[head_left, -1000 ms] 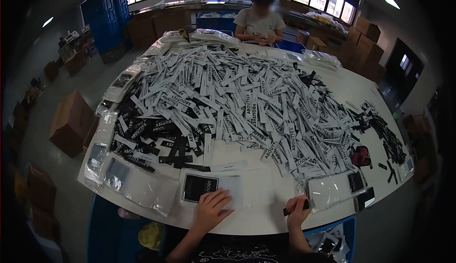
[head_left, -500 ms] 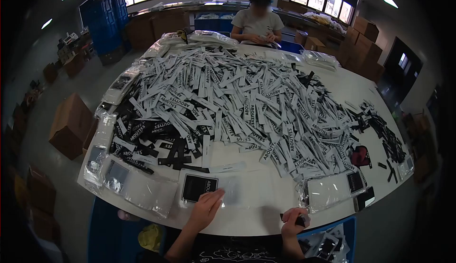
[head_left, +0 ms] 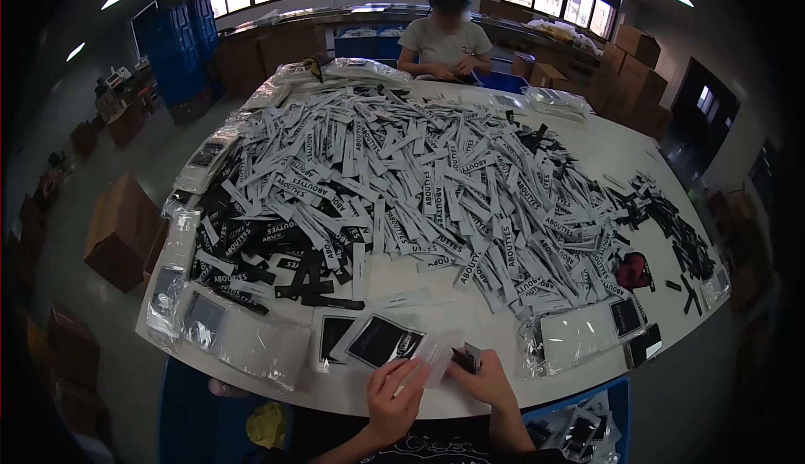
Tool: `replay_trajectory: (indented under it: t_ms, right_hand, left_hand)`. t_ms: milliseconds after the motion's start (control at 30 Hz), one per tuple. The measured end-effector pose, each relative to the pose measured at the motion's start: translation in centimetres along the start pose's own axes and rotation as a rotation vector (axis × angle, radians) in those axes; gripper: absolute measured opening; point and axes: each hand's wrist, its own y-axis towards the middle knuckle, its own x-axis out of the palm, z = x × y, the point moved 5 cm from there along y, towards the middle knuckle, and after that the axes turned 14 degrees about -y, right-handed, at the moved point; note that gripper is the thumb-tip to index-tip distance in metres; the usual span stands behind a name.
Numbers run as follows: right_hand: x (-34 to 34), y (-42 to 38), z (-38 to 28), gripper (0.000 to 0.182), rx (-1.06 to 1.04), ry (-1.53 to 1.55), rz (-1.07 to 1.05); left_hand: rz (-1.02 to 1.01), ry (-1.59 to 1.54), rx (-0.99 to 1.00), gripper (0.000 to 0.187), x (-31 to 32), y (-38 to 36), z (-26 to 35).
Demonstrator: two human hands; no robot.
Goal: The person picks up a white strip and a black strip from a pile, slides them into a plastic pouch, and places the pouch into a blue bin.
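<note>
Near the front edge of the table, my left hand [head_left: 394,395] pinches the open end of a clear plastic bag [head_left: 386,341] with a black printed panel. My right hand [head_left: 489,384] is closed on a few small black tags [head_left: 466,358], held right at the mouth of the bag. Part of the tags is hidden by my fingers. Under the bag in my left hand lies another black-panelled bag [head_left: 329,353] on the white table [head_left: 495,338].
A large heap of white and black strips [head_left: 419,187] covers the table's middle. Stacks of clear bags [head_left: 243,338] line the left side, more bags [head_left: 579,334] lie right. Blue bins [head_left: 616,418] stand below the front edge. Another person [head_left: 446,41] works across the table.
My left hand has lifted a bag from the pile and drawn it toward me. My right hand has moved up and left with the black tags to the bag's mouth.
</note>
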Motion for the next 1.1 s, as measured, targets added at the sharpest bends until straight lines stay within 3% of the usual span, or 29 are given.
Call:
replay_trajectory:
  t_ms: [67, 133, 267, 300, 333, 367, 400, 433, 467, 600, 667, 700, 800, 867, 900, 967, 1033, 1067, 1100]
  right_hand:
    - [1.0, -0.4, 0.5, 0.017, -0.014, 0.019, -0.137]
    - [2.6, -0.6, 3.0, 0.021, 0.211, 0.376, -0.221]
    - [2.6, -1.0, 3.3, 0.021, 0.251, 0.238, -0.166]
    - [2.6, -1.0, 2.8, 0.021, 0.254, 0.237, -0.158]
    - [2.4, -0.8, 1.2, 0.019, 0.093, 0.059, -0.162]
    - [2.6, -1.0, -0.3, 0.019, -0.065, -0.118, -0.169]
    - [3.6, -1.4, -0.8, 0.023, -0.034, -0.040, -0.230]
    - [4.7, -1.4, -1.2, 0.020, -0.169, -0.056, -0.179]
    - [5.5, -1.4, -1.5, 0.018, -0.308, -0.070, -0.130]
    - [5.8, -0.8, -1.3, 0.024, -0.273, -0.200, -0.222]
    - [5.2, -0.5, -2.3, 0.029, -0.268, -0.052, -0.118]
    - [4.4, -0.2, -2.6, 0.034, -0.261, 0.090, -0.016]
    - [4.1, -0.8, -3.1, 0.040, -0.220, -0.158, 0.026]
    - [4.4, -1.1, -3.3, 0.041, -0.165, -0.292, 0.080]
    - [4.9, -1.4, -3.3, 0.043, -0.196, -0.300, 0.049]
    - [5.4, -1.3, -3.1, 0.044, -0.233, -0.305, 0.012]
    - [5.1, -1.3, -3.3, 0.045, -0.348, -0.265, 0.148]
    - [4.3, -1.2, -2.9, 0.044, -0.186, -0.212, 0.195]
    - [3.3, -1.2, -2.7, 0.044, -0.022, -0.164, 0.239]
  left_hand:
    - [-0.032, 0.050, -0.013, 0.038, -0.5, -0.1, -0.1]
    - [-0.125, 0.054, 0.005, 0.038, -0.1, -0.2, -0.6]
    - [-0.214, -0.016, 0.001, 0.037, -0.3, -0.5, -1.1]
    - [-0.282, -0.232, -0.124, 0.036, -1.4, 0.8, -0.5]
    - [-0.348, -0.444, -0.251, 0.036, -1.8, 1.4, -0.4]
    - [-0.351, -0.447, -0.252, 0.036, -2.0, 1.2, -0.5]
    - [-0.288, -0.541, -0.478, 0.036, -2.1, 0.5, -1.6]
    - [-0.218, -0.630, -0.707, 0.036, -2.2, -0.4, -2.6]
    - [-0.127, -0.653, -0.623, 0.029, -2.3, 0.1, -2.5]
    - [-0.033, -0.589, -0.596, 0.020, -1.9, -0.8, -3.3]
    - [0.175, -0.660, -0.604, 0.019, -2.0, -1.1, -3.4]
    - [0.176, -0.664, -0.605, 0.019, -1.9, -1.1, -3.4]
    - [0.113, -0.562, -0.610, 0.020, -1.1, -1.2, -2.9]
    - [0.130, -0.530, -0.396, 0.020, -1.0, 0.3, -2.0]
    - [0.128, -0.532, -0.394, 0.020, -1.2, 0.7, -2.0]
    - [-0.025, -0.177, -0.268, 0.019, -1.7, 1.4, -1.3]
    - [0.020, -0.187, -0.206, 0.017, -1.3, 1.2, -1.5]
    - [0.063, -0.205, -0.144, 0.015, -1.4, 0.9, -1.4]
    - [0.055, -0.210, -0.277, 0.013, -1.8, 0.7, -1.4]
